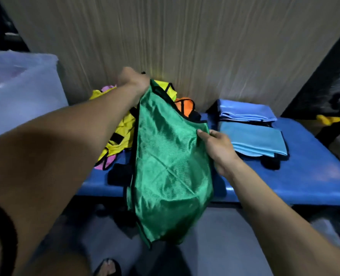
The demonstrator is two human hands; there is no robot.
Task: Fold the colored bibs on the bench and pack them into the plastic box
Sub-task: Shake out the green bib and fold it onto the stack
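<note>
A green bib (169,166) with black trim hangs in the air over the front edge of the blue bench (314,176). My left hand (132,79) grips its top corner, raised near the wall. My right hand (219,148) pinches the bib's right edge lower down. Behind the green bib lies a loose heap of yellow bibs (119,134), an orange bib (185,107) and a pink bib (109,89). Two folded light-blue bibs (250,136) lie stacked on the bench to the right. The translucent plastic box (21,90) stands at the left.
A ribbed beige wall (185,36) runs right behind the bench. Dark equipment with a yellow part (330,120) sits at the far right. My foot in a sandal (108,266) shows on the grey floor below.
</note>
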